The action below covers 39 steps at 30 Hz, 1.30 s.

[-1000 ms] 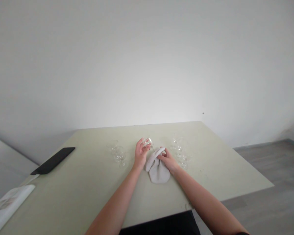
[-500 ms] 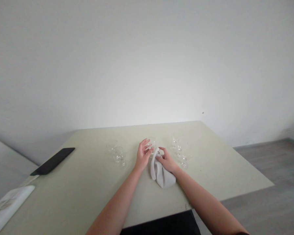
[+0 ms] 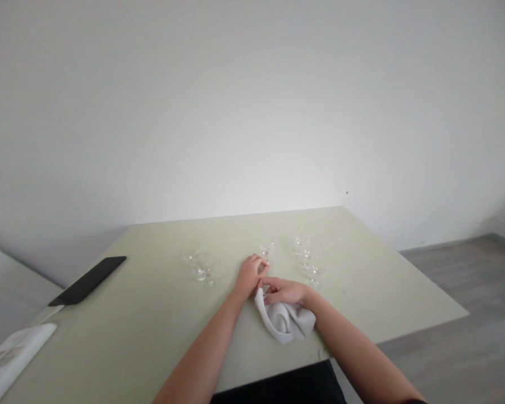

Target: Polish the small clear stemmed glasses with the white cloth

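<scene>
My left hand [image 3: 249, 276] is closed in a pinch around the stem of a small clear stemmed glass [image 3: 266, 251] that stands on the pale green table [image 3: 151, 314]. My right hand [image 3: 287, 290] lies just right of it, fingers curled on a grey cloth [image 3: 287, 322] bunched on the table under the wrist. Both hands touch near the glass's foot.
Clear glasses stand left [image 3: 197, 265] and right [image 3: 309, 261] of my hands. A black flat object [image 3: 88, 272] lies at the table's left edge, white paper [image 3: 12, 353] at the near left corner. A white wall rises behind; grey floor [image 3: 467, 348] lies to the right.
The left hand lowered from the glass's bowl to its stem, and the glass now stands upright on the table. The right hand drew the cloth nearer and off the glass.
</scene>
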Available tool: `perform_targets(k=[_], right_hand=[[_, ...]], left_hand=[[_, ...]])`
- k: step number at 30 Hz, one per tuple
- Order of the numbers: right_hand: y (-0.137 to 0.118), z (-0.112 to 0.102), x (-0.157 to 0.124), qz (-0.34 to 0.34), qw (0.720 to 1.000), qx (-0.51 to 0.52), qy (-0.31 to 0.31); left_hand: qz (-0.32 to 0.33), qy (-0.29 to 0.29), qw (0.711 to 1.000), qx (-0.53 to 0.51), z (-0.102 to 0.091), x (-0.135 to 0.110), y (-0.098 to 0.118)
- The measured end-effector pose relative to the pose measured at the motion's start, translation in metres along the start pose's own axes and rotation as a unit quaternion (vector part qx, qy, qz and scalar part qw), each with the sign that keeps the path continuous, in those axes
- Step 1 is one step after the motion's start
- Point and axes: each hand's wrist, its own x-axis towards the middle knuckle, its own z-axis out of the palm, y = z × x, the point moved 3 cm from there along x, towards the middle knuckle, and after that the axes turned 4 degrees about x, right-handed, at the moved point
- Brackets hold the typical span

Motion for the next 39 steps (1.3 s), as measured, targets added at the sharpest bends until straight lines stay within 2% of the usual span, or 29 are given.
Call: perform_targets(k=[5,10,12,15,17,22,29,39], right_hand=[[-0.002,0.000,0.000,-0.008,1.000,-0.017,0.015],[-0.001,-0.001,0.000,-0.014,1.000,-0.016,0.015],[-0.002,0.001,-0.002,0.001,0.999,-0.014,-0.030],[-0.003,0.008,-0.008,0.053,0.988,-0.012,-0.142],[-0.004,0.010,-0.011,0.068,0.982,-0.010,-0.175],[-0.005,0.010,-0.009,0.062,0.983,-0.031,-0.170],[-0.009,0.012,-0.006,0.064,0.984,-0.033,-0.160],[-0.009,0.011,-0.005,0.071,0.987,-0.047,-0.140]], left_hand=[[0.117,-0.069,0.991,0.013,0.012,0.000,0.002],[0.132,-0.104,0.985,0.030,0.022,-0.002,-0.004],[0.134,-0.113,0.984,0.037,0.022,-0.003,-0.001],[0.148,-0.128,0.979,0.058,0.019,-0.005,0.006],[0.156,-0.143,0.974,0.076,0.016,-0.007,0.011],[0.156,-0.163,0.967,0.122,0.014,-0.008,0.017],[0.146,-0.125,0.970,0.148,0.023,-0.006,0.019],[0.165,-0.123,0.966,0.155,0.031,-0.006,0.014]])
